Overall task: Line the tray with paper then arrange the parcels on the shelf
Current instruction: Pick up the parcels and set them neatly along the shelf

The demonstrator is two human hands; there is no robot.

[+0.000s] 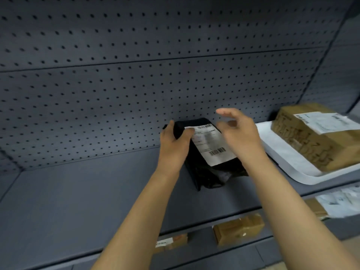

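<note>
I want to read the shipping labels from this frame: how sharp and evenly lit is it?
Head view: the label on the black parcel shows barcodes but its text is too soft to read; the right hand and the cardboard box at the right edge are motion-blurred; wide-angle distortion bows the pegboard; lighting is dim and even, without glare.

Parcel (210, 152) left of tray (282, 158) (on shelf (78, 201))

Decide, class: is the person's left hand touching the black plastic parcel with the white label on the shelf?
Touching. The head view shows the left hand gripping the black plastic parcel's top left corner, thumb lying across the label's edge.
</note>
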